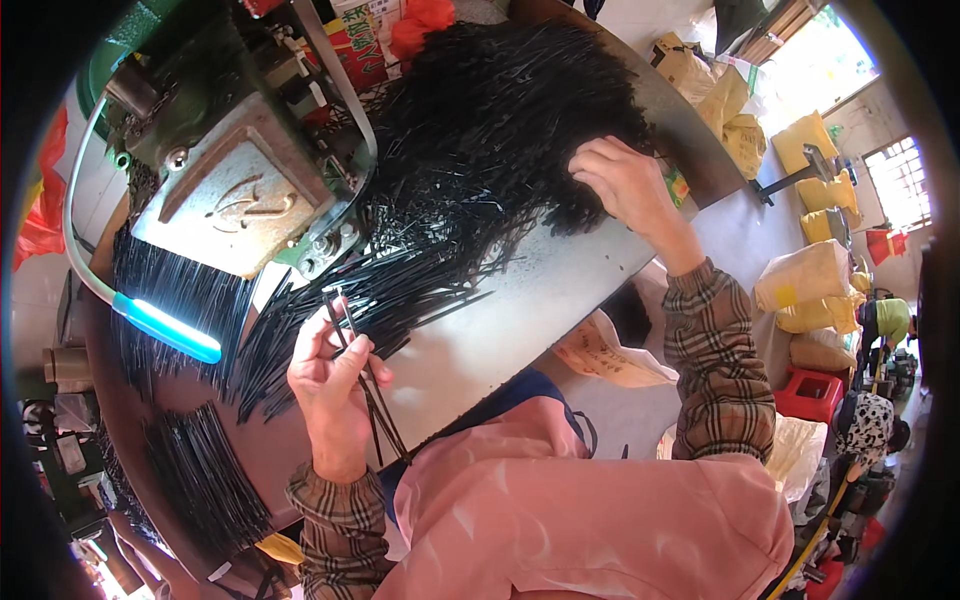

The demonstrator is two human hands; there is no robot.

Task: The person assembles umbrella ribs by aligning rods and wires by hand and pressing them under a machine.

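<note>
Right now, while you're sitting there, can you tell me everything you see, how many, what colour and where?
Tangled heap of thin strips: one, black, upper middle
Straighter pile of thin strips: one, black, below the machine
Neat bundle of thin strips: one, black, lower left
Heavy metal machine: one, dark green and grey, upper left
Lit tube lamp: one, blue and white, left
Curved-edged table: one, pale and brown, centre
Bulging sacks: several, yellow and cream, right
Plastic stool: one, red, right
Other people: at least two, green and black-and-white tops, far right
Plaid sleeves: two, brown, below the hands
Left hand: one, bare, holding black strips
Right hand: one, bare, at the heap's right side
</note>
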